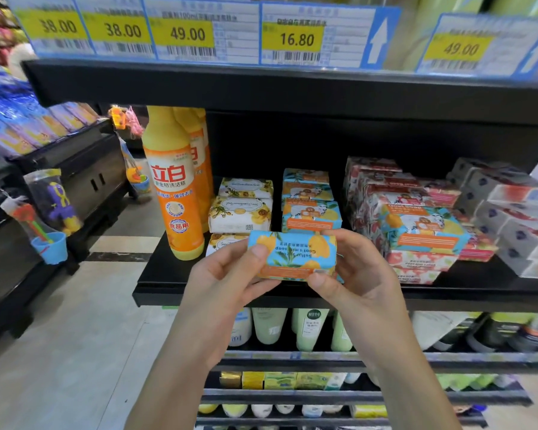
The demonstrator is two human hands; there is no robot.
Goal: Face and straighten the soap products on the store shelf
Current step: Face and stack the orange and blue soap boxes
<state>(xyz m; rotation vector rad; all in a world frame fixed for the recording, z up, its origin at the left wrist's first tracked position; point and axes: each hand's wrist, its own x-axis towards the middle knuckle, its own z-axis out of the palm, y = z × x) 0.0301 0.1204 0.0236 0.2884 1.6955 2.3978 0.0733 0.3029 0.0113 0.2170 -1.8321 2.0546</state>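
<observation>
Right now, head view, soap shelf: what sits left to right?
orange detergent bottles → white floral soap boxes → blue-orange soap stack → red floral soap boxes → grey-and-red boxes. Skipped: the held blue soap box, gripped by left hand and right hand, overlapping the row.

I'm looking at a retail shop aisle: yellow price tags (187, 34) with barcodes on the shelf edge, boxed soaps (311, 212), detergent bottles (176, 193) stocked below.
</observation>
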